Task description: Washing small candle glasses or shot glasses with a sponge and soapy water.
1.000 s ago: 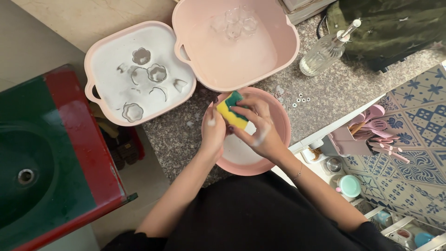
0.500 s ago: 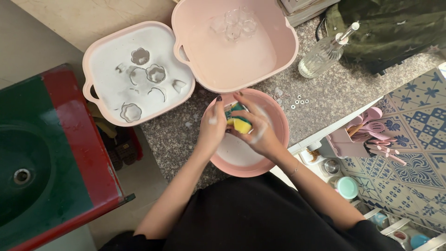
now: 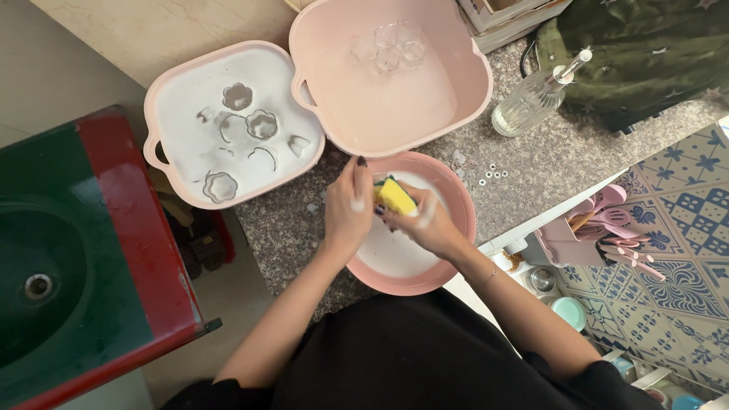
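Both of my hands meet over a round pink bowl [image 3: 448, 262] with milky, soapy water in it, standing on the speckled stone counter [image 3: 531, 171]. My right hand [image 3: 425, 222] grips a yellow and green sponge [image 3: 395, 195], and there is foam on its knuckles. My left hand [image 3: 348, 206] is curled, with its fingertips pressed to the sponge's left edge. Whatever may lie between its fingers is hidden.
A square pink basin [image 3: 163, 114] to the left holds cloudy water and several clear glass pieces [image 3: 262, 124]. A second pink basin [image 3: 463, 68] behind holds more glass. Nearby are a glass pump bottle [image 3: 531, 102], small white rings [image 3: 490, 175], a green and red sink [image 3: 68, 250] and pink utensils [image 3: 607, 228].
My hands have stayed over the round bowl, working the sponge. The sponge has turned and shifted slightly between them, and my left hand has closed in more tightly against it.
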